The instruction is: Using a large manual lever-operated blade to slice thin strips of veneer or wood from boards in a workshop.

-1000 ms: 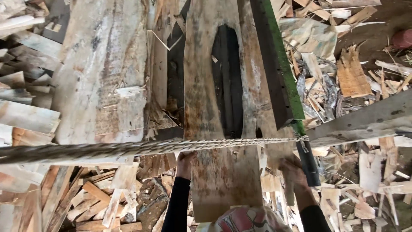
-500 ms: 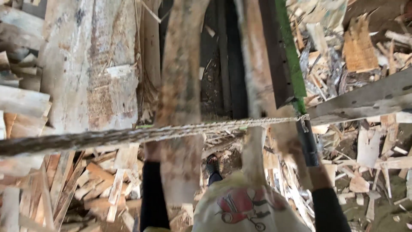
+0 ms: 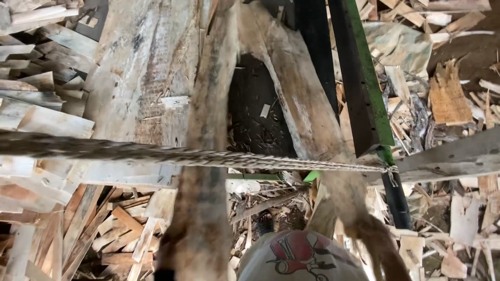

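Left hand: the left hand (image 3: 174, 255) is blurred at the near end of the left slab (image 3: 208, 156); the fingers seem wrapped on the wood, but their state cannot be told.
Right hand: the right hand (image 3: 377, 242) is blurred too, at the near end of the right slab (image 3: 302, 114); whether its fingers are spread or pressed together cannot be told.
Slabs: both rough slabs run away from the fingers, meeting at their far ends, with a dark gap (image 3: 255, 109) between them.
Rope: a twisted rope (image 3: 219, 157) crosses just beyond the fingers, over both slabs, tied to a green and black beam (image 3: 364, 88) beyond the right fingers.
Surface: the floor (image 3: 458, 57) is littered with wood scraps.
Around: a broad plank (image 3: 140, 78) lies beyond the left fingers; offcuts (image 3: 104, 229) pile beside them.
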